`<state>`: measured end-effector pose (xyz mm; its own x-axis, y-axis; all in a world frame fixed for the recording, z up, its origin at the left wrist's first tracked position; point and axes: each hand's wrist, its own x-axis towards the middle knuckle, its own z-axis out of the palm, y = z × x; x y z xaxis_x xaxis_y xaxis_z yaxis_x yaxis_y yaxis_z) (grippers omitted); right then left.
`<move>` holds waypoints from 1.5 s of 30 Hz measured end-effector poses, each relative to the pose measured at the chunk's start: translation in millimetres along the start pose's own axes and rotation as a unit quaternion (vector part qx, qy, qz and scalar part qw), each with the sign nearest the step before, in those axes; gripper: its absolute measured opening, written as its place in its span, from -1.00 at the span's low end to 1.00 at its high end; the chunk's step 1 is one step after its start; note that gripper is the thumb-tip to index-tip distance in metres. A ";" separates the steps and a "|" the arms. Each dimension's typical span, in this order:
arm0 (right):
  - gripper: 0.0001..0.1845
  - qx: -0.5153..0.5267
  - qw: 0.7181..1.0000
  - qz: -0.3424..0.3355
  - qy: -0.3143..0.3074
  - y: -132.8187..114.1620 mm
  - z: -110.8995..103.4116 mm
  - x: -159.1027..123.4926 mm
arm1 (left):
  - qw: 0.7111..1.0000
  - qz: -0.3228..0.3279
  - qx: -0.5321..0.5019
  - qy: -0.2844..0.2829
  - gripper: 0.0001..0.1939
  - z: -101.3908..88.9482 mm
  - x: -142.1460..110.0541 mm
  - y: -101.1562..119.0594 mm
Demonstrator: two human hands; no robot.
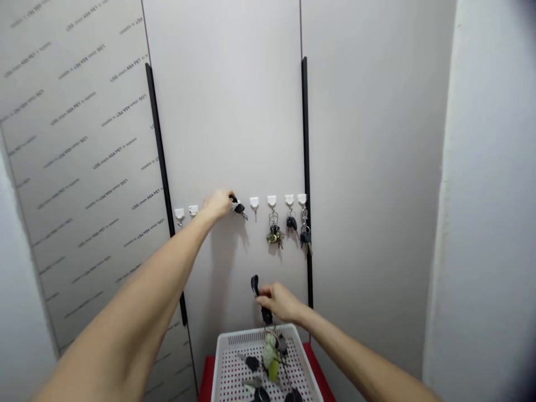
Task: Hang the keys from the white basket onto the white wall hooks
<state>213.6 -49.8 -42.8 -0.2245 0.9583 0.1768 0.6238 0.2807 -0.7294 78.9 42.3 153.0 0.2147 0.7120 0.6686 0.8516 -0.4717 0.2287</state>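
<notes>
My left hand (218, 204) is stretched up to a row of white wall hooks (254, 202) on a grey cabinet door, its fingers pinched on a black-headed key (239, 209) at one of the hooks. Lower down, my right hand (280, 301) is closed on a black key fob (255, 285), with a bunch of keys and a green tag (272, 357) hanging from it into a white perforated basket (226, 357). Three hooks to the right carry key bunches (274, 234).
The basket holds several more loose keys (252, 363) and rests on a red surface (206, 379). Two bare hooks (186, 212) are at the left of the row. Black vertical handles (305, 167) edge the door. A white wall (489, 223) stands at the right.
</notes>
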 end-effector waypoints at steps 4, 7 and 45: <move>-0.80 -0.031 0.999 0.031 -0.021 17.9 15.5 -6.2 | 0.996 0.037 -0.075 0.010 -0.78 2.7 -10.8 14.1; -0.81 -0.059 0.996 0.062 -0.038 27.5 22.7 -8.8 | 0.986 0.068 -0.155 -0.011 -0.77 4.8 -34.7 19.2; -0.89 -0.083 0.960 0.128 0.235 -58.7 -175.6 44.4 | 0.912 -0.178 -0.371 0.007 -0.89 66.0 -12.6 72.3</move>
<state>298.4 -14.4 123.8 0.2904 0.9045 0.3123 0.7329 -0.0004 -0.6803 169.3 33.5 114.4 -0.0230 0.8839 0.4671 0.3076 -0.4383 0.8446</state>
